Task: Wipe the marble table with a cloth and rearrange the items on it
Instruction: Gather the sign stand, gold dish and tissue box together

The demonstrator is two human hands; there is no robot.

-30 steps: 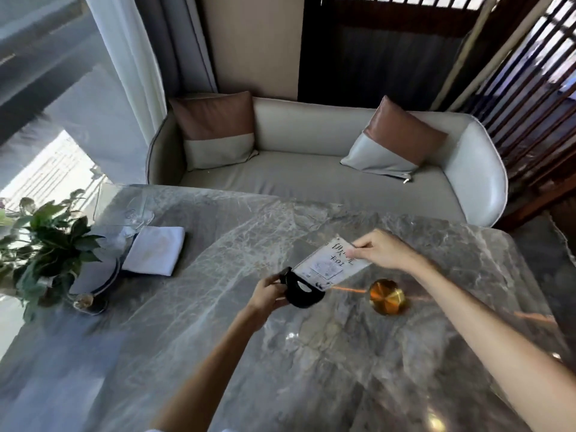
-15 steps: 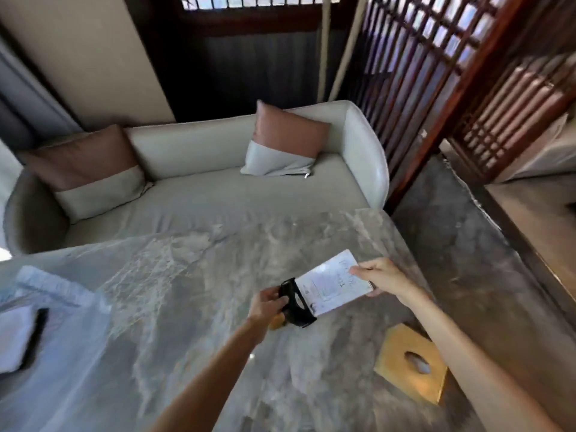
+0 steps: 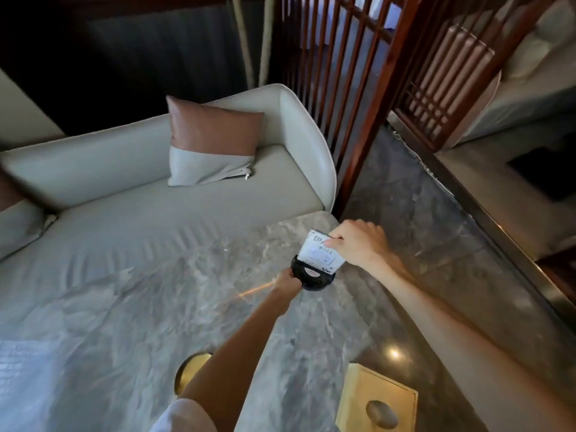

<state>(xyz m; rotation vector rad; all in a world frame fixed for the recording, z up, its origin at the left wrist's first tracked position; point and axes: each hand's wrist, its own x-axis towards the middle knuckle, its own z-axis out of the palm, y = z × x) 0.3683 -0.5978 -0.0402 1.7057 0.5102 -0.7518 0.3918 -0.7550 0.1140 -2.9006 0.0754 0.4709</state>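
A white printed sign card (image 3: 321, 254) stands in a round black base (image 3: 313, 277) near the far right corner of the grey marble table (image 3: 124, 322). My left hand (image 3: 285, 280) grips the black base from the left. My right hand (image 3: 358, 244) pinches the card's top right edge. The base looks to be resting on the marble, close to the table's right edge. No cloth is in view.
A gold square tissue box (image 3: 377, 400) sits at the near right of the table. A round gold object (image 3: 188, 371) is partly hidden behind my left forearm. A cream sofa (image 3: 156, 194) with a brown-and-grey cushion (image 3: 212, 141) runs along the far edge. A wooden lattice screen (image 3: 343, 73) stands to the right.
The view has swung to the right, and both hands have carried the sign stand toward the table's far right corner. The card now stands more upright. Plant and folded napkin are out of view.
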